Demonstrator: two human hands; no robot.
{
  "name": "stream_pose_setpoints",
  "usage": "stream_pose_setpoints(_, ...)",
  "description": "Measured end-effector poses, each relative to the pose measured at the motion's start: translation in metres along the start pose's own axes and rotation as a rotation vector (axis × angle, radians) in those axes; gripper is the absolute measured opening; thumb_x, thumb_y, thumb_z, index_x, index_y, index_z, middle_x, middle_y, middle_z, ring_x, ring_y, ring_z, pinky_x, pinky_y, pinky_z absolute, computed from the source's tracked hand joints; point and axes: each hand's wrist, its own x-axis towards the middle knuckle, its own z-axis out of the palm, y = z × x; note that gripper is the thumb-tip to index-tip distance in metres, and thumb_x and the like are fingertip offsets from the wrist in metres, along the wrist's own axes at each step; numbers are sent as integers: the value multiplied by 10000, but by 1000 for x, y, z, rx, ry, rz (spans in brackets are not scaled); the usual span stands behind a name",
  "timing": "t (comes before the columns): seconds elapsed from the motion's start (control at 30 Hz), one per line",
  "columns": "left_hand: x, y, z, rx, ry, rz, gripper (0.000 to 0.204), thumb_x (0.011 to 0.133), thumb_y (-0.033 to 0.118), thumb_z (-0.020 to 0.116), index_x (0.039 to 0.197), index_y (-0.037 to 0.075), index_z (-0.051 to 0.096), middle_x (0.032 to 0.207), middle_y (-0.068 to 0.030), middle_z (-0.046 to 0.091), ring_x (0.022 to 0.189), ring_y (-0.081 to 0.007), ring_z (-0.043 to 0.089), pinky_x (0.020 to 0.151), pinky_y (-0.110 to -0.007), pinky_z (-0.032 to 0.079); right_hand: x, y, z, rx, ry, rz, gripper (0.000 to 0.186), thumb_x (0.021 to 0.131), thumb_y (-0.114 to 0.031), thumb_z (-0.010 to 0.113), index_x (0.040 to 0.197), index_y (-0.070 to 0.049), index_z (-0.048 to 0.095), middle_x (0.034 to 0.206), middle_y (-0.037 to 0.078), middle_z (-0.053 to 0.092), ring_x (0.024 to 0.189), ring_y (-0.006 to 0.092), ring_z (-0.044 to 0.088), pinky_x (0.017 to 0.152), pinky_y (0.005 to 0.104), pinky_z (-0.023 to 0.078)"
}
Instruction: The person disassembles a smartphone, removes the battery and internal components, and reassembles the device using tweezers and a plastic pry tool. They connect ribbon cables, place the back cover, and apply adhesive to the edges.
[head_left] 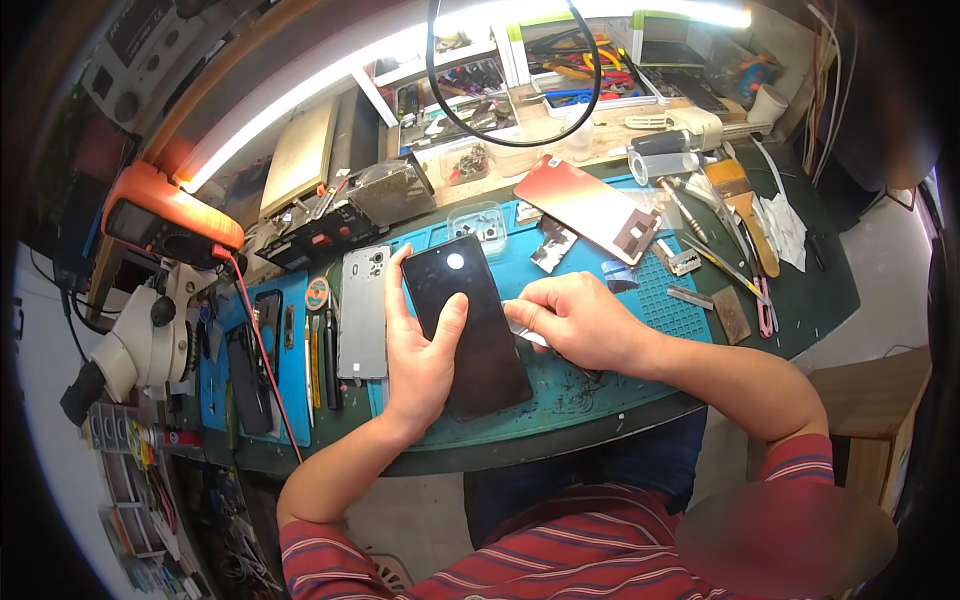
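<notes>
A black smartphone (484, 345) is tilted slightly over the blue work mat (580, 392), its dark glass side up with a round light reflection near the top. My left hand (420, 362) grips it along the left edge, thumb lying across the glass. At the phone's right edge my right hand (578, 312) is closed in a pinch on a thin whitish strip (524, 331). Whether the strip touches the phone or what it is made of, I cannot tell. Left of the phone lies a grey phone back housing (362, 325) with camera holes.
A reddish phone back cover (588, 208) and a clear box of small parts (478, 228) lie behind. Tweezers, a brush (750, 225) and tools crowd the right. An orange multimeter (165, 215) and microscope (145, 335) stand left; a black cable loop (432, 75) hangs overhead.
</notes>
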Motion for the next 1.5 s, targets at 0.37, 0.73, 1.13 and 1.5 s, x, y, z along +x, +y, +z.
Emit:
stream_pose_setpoints(0.37,2,-1,-9,182,-102,4,796,1049,66,711,1694,30,245,1603,-151,417,1390,-188,515,1167,-354,452,3,0,-4,-88,-35,-16,400,1063,-313,668,824,0,734,704,151,735,663,289,735,665,438,557)
stream_pose_setpoints(0.73,2,-1,-1,-60,-44,-15,786,1077,25,657,1723,100,215,1514,-132,550,1300,-158,606,1088,-332,532,3,6,2,-49,69,-168,371,1097,-263,688,827,-9,673,659,63,668,582,114,597,556,332,473)
stream_pose_setpoints(1.13,10,-6,-35,-560,-353,-299,655,1177,510,423,1727,218,222,843,-27,577,626,-127,570,555,-293,491,-15,-39,-19,502,-409,-37,655,1184,-528,427,1066,1,796,859,57,771,749,113,697,719,268,574)
stream_pose_setpoints(1.5,25,-7,-43,-1053,-764,-469,812,1171,400,483,1776,239,-35,860,-122,572,640,-229,600,629,-400,542,-8,-18,-17,437,-398,21,747,1173,-597,382,1048,14,794,829,54,756,735,99,694,708,256,576)
